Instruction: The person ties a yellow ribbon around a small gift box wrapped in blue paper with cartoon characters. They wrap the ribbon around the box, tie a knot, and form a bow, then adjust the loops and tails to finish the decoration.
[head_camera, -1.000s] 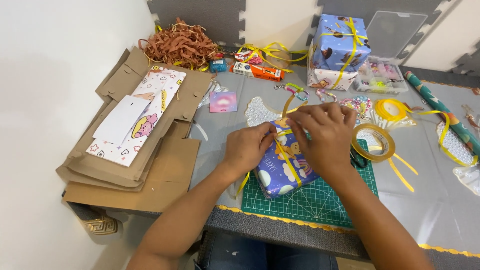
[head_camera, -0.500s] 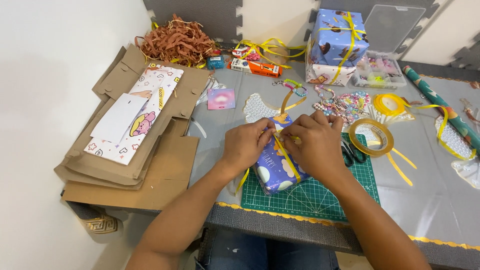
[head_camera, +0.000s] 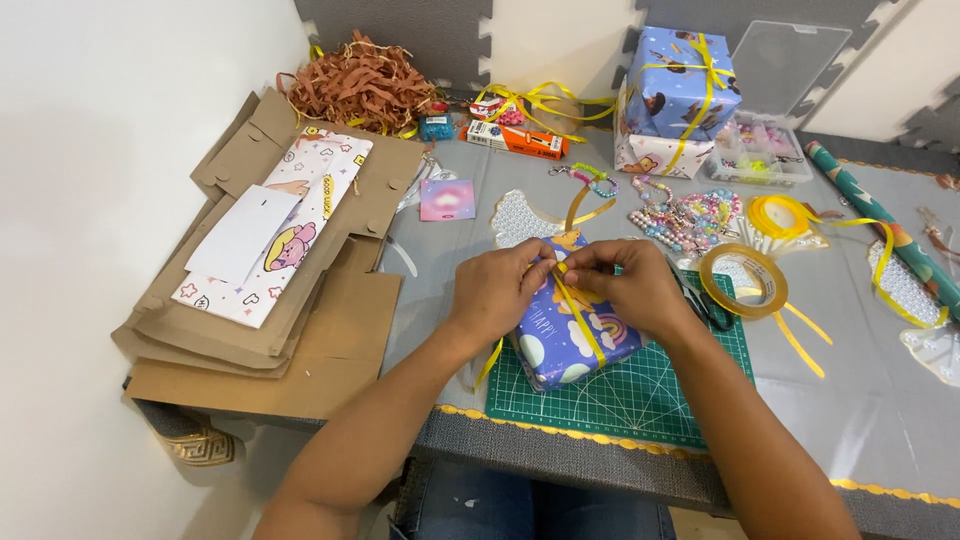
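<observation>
A small gift box (head_camera: 572, 345) wrapped in purple paper with moons and rainbows lies on the green cutting mat (head_camera: 650, 395). A yellow ribbon (head_camera: 578, 318) runs lengthwise over it. My left hand (head_camera: 498, 290) and my right hand (head_camera: 625, 285) meet at the box's far end, fingertips pinching the ribbon there. One loose ribbon end curls up behind the box; another hangs off the near left side.
Flattened cardboard (head_camera: 260, 290) with patterned paper lies left. Brown paper shred (head_camera: 355, 85) sits at the back. Two wrapped gifts (head_camera: 675, 100) with yellow ribbon stand back right, beside a clear bead box (head_camera: 765, 150). A tape roll (head_camera: 745, 280), beads, a ribbon spool and a wrapping-paper roll (head_camera: 880, 225) lie right.
Both hands have drawn closer together at the box's far end. The right hand moved left off the box top onto the ribbon.
</observation>
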